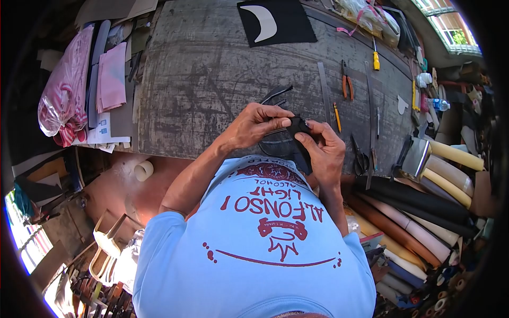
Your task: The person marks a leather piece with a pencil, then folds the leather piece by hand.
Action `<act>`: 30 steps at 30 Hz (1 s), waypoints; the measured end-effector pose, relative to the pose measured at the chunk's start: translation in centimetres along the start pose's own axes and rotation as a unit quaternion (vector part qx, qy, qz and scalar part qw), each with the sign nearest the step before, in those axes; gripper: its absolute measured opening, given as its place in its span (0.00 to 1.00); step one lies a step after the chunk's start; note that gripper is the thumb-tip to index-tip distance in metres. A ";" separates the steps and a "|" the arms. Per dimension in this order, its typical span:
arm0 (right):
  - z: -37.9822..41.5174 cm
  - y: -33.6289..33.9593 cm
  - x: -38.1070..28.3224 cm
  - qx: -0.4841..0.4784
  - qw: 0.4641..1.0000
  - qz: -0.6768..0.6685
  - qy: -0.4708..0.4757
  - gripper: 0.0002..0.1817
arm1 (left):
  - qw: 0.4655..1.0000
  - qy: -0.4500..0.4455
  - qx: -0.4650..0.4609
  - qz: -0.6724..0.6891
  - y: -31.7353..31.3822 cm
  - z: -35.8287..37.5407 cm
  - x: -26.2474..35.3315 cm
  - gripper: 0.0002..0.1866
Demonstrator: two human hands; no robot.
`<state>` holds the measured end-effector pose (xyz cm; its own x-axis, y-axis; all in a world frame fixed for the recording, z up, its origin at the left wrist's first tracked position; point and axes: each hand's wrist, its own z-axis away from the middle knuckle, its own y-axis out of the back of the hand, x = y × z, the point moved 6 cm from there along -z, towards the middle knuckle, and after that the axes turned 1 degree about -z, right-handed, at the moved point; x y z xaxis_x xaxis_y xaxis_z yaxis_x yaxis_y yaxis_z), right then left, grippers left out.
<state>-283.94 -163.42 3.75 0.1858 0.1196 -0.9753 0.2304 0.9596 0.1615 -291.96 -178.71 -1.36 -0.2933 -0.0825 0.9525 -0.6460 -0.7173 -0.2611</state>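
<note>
Close over the table's near edge, both hands are at a black sewn fabric piece with pale stitching and dark straps sticking out past it. My left hand pinches its upper edge between thumb and fingers. Opposite it, my right hand grips a folded corner, thumb and fingertips closed on the black material. The two sets of fingertips are only a short way apart. Part of the piece hangs down against the light blue shirt, and the fingers hide some of the fold.
On the worn dark table, metal rulers, orange-handled pliers, a yellow pencil, a yellow screwdriver and black scissors lie to the right. A white crescent rests on black sheet. Material rolls stack at right.
</note>
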 end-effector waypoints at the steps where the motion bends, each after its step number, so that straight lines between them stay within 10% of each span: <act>1: 0.0 0.0 0.0 -0.001 1.000 -0.005 0.002 0.15 | 1.000 0.001 -0.004 -0.001 0.0 0.0 -0.1 0.15; 16: -1.3 -0.1 -0.5 -0.011 1.000 -0.018 0.000 0.18 | 0.999 0.025 0.033 -0.025 -0.4 -0.1 0.8 0.17; 30: -3.8 0.4 -3.6 -0.065 0.973 0.182 0.127 0.07 | 0.967 -0.140 0.074 -0.197 -1.4 0.2 3.0 0.20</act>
<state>-288.17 -162.50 6.75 -0.0126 0.5006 -0.8656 0.0668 0.8642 0.4988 -291.81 -178.12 1.85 0.1716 0.0480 0.9840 -0.5542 -0.8211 0.1366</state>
